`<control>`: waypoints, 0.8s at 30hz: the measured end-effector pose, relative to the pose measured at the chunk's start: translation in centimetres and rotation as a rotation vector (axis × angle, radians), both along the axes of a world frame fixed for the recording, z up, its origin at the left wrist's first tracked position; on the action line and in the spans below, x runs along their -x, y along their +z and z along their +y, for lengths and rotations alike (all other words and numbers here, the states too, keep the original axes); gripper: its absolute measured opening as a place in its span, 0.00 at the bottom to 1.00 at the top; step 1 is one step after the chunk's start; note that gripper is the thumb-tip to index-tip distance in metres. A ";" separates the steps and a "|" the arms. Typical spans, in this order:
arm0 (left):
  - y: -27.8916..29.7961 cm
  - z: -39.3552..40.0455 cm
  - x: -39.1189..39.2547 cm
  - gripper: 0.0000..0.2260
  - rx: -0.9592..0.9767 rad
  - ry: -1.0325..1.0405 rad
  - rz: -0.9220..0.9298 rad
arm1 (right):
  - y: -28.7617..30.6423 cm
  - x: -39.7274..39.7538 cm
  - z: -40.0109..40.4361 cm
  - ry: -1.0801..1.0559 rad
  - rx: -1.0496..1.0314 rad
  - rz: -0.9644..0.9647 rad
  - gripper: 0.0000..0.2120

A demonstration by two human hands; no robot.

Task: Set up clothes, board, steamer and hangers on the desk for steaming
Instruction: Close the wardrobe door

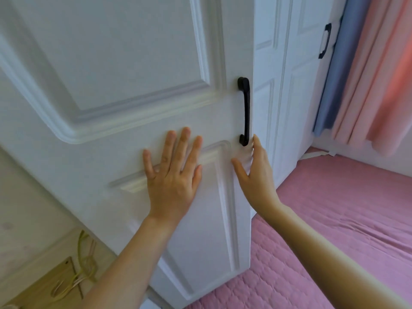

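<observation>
Two bare hands are pressing on a white panelled wardrobe door (124, 70). Left hand (172, 175) is lying flat, fingers straight and spread. Right hand (254, 172) is touching the door edge, fingers straight, just below the black curved metal handle (245, 110). Pink quilted bedspread (334, 219) is lying beyond; blue and pink curtains (361, 70) are hanging farther back.

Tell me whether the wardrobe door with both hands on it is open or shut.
Open: the white door swings out, its handle edge clear of the neighbouring panels.
</observation>
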State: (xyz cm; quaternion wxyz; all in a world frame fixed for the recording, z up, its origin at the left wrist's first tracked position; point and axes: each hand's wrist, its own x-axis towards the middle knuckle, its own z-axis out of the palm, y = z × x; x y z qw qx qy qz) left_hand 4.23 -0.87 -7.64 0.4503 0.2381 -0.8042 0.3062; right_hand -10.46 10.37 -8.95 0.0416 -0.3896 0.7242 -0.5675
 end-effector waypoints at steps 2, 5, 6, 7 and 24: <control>0.0 -0.8 0.1 0.23 0.000 0.013 -0.006 | -0.5 -0.3 -1.6 -0.004 0.017 0.058 0.34; -0.2 -1.9 0.3 0.23 0.022 0.028 -0.015 | -1.5 -0.8 -3.7 0.010 -0.013 0.180 0.36; -0.2 -2.2 0.4 0.23 0.033 0.039 -0.013 | -2.0 -1.0 -4.3 0.012 -0.025 0.226 0.36; -0.3 -2.5 0.5 0.23 0.045 0.052 -0.010 | -2.4 -1.2 -4.8 0.015 -0.035 0.270 0.37; -1.0 -6.2 1.7 0.25 0.166 0.249 -0.048 | -5.1 0.0 -13.0 0.033 -0.149 0.523 0.40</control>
